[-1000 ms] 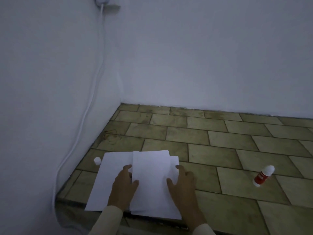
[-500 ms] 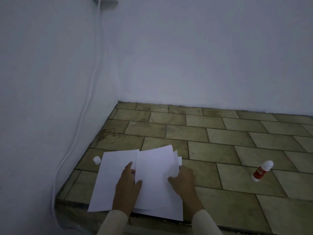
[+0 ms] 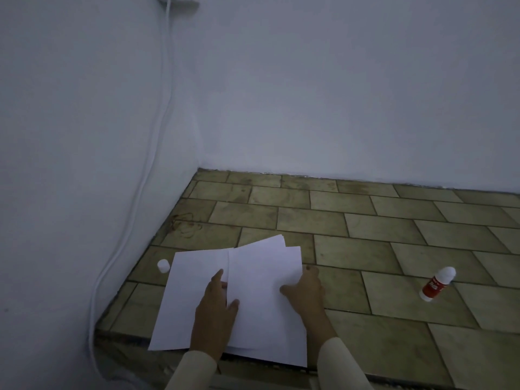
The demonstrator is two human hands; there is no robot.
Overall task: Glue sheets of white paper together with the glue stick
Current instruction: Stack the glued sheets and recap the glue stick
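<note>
Several white paper sheets (image 3: 261,280) lie overlapped and slightly fanned at the near edge of the tiled surface, on top of a single sheet (image 3: 183,299) that sticks out to the left. My left hand (image 3: 215,313) pinches the top sheets' left edge, thumb on top and fingers partly tucked beneath. My right hand (image 3: 305,294) holds their right edge, thumb on the paper and fingers curled past the edge. A red-and-white glue stick (image 3: 436,284) lies on its side far to the right, untouched. Its white cap (image 3: 163,266) stands left of the paper.
The olive tiled surface (image 3: 365,229) ends at white walls behind and to the left. A white cable (image 3: 149,164) hangs down the left wall from a plug near the top. The surface's front edge runs just under the paper's near edge.
Both hands have shifted the top sheets slightly right and turned them, so their far corners fan out more. The right hand moved from on top of the paper to its right edge.
</note>
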